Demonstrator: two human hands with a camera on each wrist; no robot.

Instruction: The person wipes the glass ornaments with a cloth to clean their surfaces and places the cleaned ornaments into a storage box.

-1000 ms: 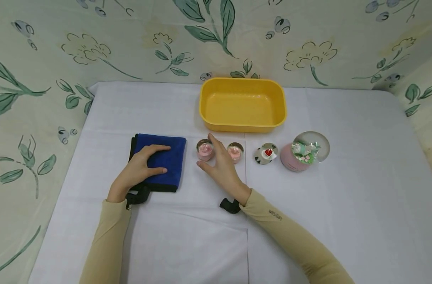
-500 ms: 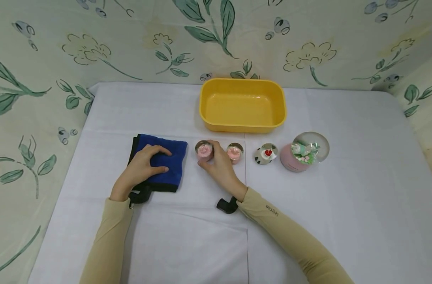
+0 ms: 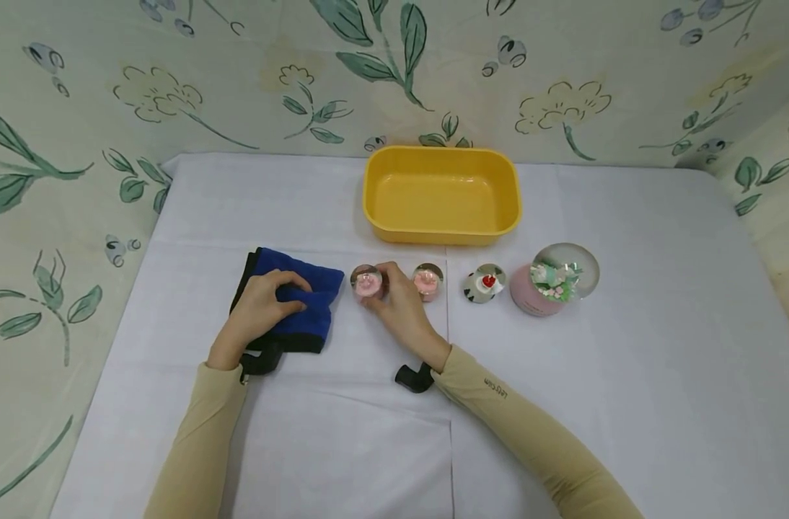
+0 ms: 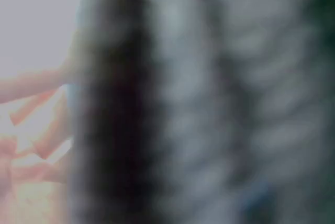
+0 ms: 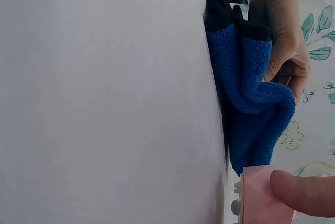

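Note:
My left hand [image 3: 262, 310] pinches a fold of a blue cloth with dark edging [image 3: 310, 324], thumb and fingers bunching it up. The right wrist view shows this cloth [image 5: 235, 72] raised in soft folds under that hand [image 5: 285, 41]. Between the thumb and fingers of my right hand [image 3: 404, 306] is a small snow globe with a pink flower inside [image 3: 367, 283]. Its pink base [image 5: 256, 195] appears close over the table in the right wrist view, my thumb [image 5: 306, 195] pressed against its side. Blur fills most of the left wrist view, with fingers [image 4: 31, 140] at its left.
Right of my right hand stand a second small pink globe [image 3: 428, 282], a small globe with a red-topped figure [image 3: 485, 282] and a larger pink-based snow globe [image 3: 539, 292]. Behind them sits a yellow tray [image 3: 440, 236] on the white-covered table [image 3: 660, 324].
My right hand has closed around the left small globe and shifted it slightly left, towards the cloth. My left fingers have drawn together, wrinkling the cloth that lay flat.

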